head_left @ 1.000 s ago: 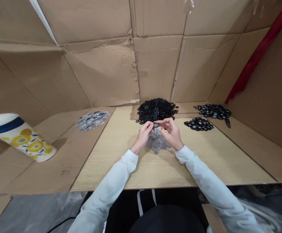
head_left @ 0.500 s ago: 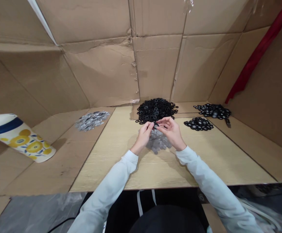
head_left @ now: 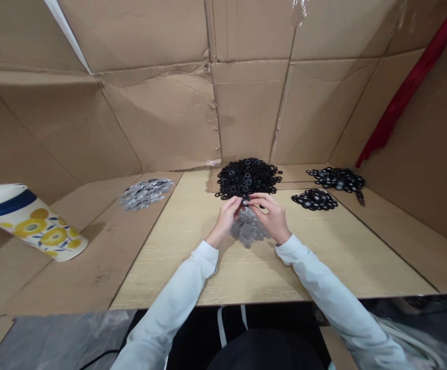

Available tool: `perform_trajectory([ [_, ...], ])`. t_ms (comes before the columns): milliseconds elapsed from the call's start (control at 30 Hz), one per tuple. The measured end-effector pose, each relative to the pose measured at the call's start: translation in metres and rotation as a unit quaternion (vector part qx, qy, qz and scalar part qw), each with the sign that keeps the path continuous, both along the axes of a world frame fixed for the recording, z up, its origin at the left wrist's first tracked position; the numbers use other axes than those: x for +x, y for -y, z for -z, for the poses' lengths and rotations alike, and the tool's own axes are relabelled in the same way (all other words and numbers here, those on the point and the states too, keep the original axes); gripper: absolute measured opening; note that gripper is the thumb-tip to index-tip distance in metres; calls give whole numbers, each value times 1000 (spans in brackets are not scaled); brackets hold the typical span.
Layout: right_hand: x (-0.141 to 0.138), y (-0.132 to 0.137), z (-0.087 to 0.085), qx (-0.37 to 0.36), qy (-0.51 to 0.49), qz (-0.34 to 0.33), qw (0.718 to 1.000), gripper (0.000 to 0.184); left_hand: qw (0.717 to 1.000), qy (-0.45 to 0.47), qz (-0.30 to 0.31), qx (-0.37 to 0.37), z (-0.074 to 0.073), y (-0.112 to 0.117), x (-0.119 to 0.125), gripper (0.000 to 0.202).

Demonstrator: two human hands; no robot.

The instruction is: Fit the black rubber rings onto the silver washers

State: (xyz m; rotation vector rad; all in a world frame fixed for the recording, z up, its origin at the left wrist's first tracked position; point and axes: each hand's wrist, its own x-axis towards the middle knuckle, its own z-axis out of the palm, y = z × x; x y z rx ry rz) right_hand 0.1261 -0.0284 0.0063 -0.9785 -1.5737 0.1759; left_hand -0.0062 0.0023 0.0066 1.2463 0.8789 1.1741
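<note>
My left hand (head_left: pixel 224 220) and my right hand (head_left: pixel 270 216) meet fingertip to fingertip above a small heap of grey discs (head_left: pixel 247 230) on the pale wooden board (head_left: pixel 335 257). Both pinch a small black ring with a grey centre (head_left: pixel 245 202) between them. Just beyond my fingers lies a big pile of black rings (head_left: pixel 247 177). Both arms wear light sleeves.
Two flat groups of black rings with grey centres lie at the right (head_left: pixel 315 199) and farther back (head_left: pixel 338 178). A second heap of grey discs (head_left: pixel 145 191) sits at the left. A flowered paper cup (head_left: pixel 26 221) lies on its side. Cardboard walls (head_left: pixel 162 113) enclose the bench.
My hands have stayed together over the grey heap, shifting only slightly. The right fingers have curled lower onto the small ring. The view tilted a little.
</note>
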Motion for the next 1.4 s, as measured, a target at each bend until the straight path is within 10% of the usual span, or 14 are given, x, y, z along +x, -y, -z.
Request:
perform_trajectory([
  [300, -2, 1, 1, 8, 3, -6, 1000, 18, 999, -7, 45, 28, 2, -3, -4, 30],
  [667, 2, -10, -8, -215, -183, -112, 953, 23, 981, -113, -8, 154, 1, -2, -6, 27],
  [1033, -3, -13, -9, -188, -148, -59, 969, 25, 977, -117, -45, 170, 2, -3, -4, 24],
  [1400, -3, -9, -11, -266, -352, -178, 880, 31, 981, -58, -104, 153, -3, 5, 0, 21],
])
